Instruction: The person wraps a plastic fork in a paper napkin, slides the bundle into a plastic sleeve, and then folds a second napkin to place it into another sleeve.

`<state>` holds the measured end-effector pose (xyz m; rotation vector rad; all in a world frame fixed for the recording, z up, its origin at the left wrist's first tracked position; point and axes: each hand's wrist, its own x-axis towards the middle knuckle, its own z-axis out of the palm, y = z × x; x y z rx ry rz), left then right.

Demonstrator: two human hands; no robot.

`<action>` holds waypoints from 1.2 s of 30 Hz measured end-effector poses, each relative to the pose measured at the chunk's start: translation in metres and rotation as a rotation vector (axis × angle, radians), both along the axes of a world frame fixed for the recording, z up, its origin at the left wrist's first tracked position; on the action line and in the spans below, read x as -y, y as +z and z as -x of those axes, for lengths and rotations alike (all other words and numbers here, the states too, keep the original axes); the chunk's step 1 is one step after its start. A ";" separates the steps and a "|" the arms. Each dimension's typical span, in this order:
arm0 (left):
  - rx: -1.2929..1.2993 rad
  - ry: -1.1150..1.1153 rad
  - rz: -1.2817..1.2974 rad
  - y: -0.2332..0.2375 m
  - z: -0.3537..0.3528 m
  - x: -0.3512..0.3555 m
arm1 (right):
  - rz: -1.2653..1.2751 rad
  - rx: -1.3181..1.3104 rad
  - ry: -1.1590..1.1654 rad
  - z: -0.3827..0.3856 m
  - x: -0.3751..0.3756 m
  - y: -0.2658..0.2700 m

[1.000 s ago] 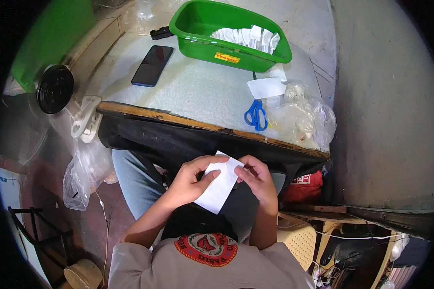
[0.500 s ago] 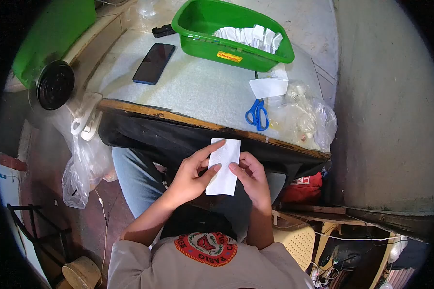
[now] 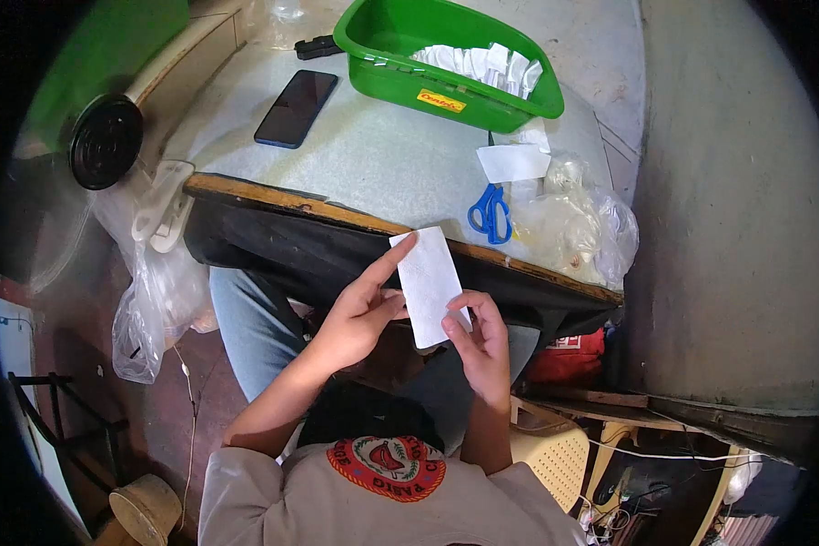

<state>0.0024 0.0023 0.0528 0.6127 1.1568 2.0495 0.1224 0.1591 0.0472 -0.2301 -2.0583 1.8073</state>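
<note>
A white paper strip [image 3: 428, 283] is held upright over my lap, just below the table's front edge [image 3: 337, 212]. My left hand [image 3: 359, 314] supports it from the left, index finger stretched up along its left side to the top corner, thumb pressed on its middle. My right hand [image 3: 478, 341] pinches the strip's lower right corner. Both hands hold the same paper.
On the table stand a green basin [image 3: 446, 96] with several folded white papers, a dark phone [image 3: 296, 107], blue scissors [image 3: 490, 214], a loose white paper [image 3: 514, 162] and crumpled clear plastic bags [image 3: 578, 227]. A plastic bag [image 3: 146, 314] hangs at the left.
The paper has turned from a slant to nearly upright and risen toward the table edge. My left index finger now stretches along its side; my right hand has slid to its lower corner.
</note>
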 end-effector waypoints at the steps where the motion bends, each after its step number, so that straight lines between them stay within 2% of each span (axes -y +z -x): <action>1: -0.023 -0.010 0.001 0.001 0.000 0.000 | 0.000 0.001 0.002 -0.001 0.001 0.002; 3: -0.046 -0.015 0.002 0.002 0.000 0.001 | 0.116 0.083 -0.029 -0.003 0.003 0.008; 6: -0.063 -0.040 0.002 0.002 0.001 0.002 | 0.025 -0.022 0.013 0.001 0.003 0.004; 12: -0.027 -0.059 0.015 0.002 0.004 0.003 | -0.063 0.012 -0.013 -0.001 0.004 0.004; 16: -0.049 -0.057 0.034 0.001 0.004 0.002 | -0.005 -0.018 0.012 0.000 0.006 0.007; 21: -0.063 -0.047 0.053 0.004 0.004 0.001 | -0.259 -0.046 0.027 -0.002 0.004 0.004; 25: -0.077 -0.048 0.033 0.006 0.005 0.002 | -0.243 -0.043 0.010 -0.005 0.005 0.004; 28: -0.071 -0.045 0.037 0.006 0.005 0.001 | -0.313 -0.028 -0.032 -0.007 0.003 0.002; 30: -0.074 -0.044 0.035 0.005 0.004 0.000 | -0.458 -0.022 -0.042 -0.009 -0.001 -0.004; 34: -0.055 -0.006 0.044 0.007 0.002 -0.001 | -0.388 -0.020 -0.072 -0.008 0.006 0.002; 36: -0.052 0.010 0.040 0.006 0.002 -0.001 | -0.221 0.018 -0.097 -0.007 0.008 0.002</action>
